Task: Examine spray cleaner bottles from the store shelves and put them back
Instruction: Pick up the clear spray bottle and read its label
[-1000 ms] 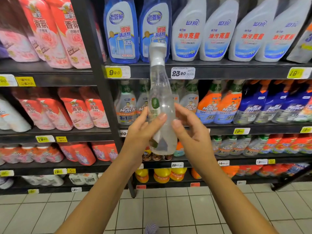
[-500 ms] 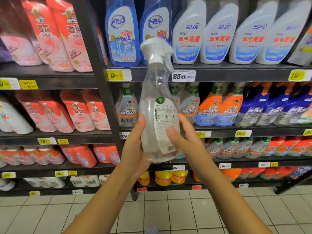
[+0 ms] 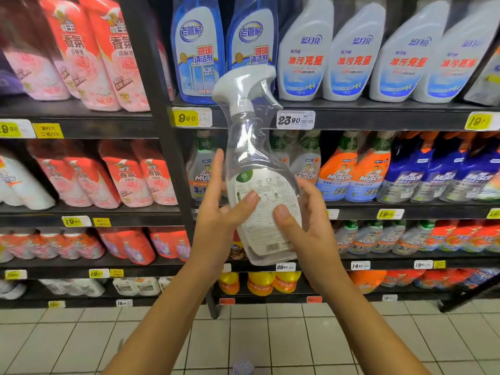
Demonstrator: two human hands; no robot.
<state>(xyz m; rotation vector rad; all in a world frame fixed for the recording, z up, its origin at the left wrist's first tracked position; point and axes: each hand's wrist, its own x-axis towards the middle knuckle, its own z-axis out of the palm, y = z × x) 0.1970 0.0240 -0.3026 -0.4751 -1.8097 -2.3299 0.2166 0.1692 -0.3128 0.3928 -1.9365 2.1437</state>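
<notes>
Gripping a clear spray bottle (image 3: pixel 257 169) from both sides, the left hand (image 3: pixel 219 220) and right hand (image 3: pixel 305 226) curl around its lower body with thumbs on its white back label, holding it upright in front of the dark store shelves (image 3: pixel 351 115), white trigger head topmost.

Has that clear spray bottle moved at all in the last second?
Yes. The clear spray bottle has turned on the spot: its trigger now points right, toward the 23.90 price tag, and its label faces us.
</notes>
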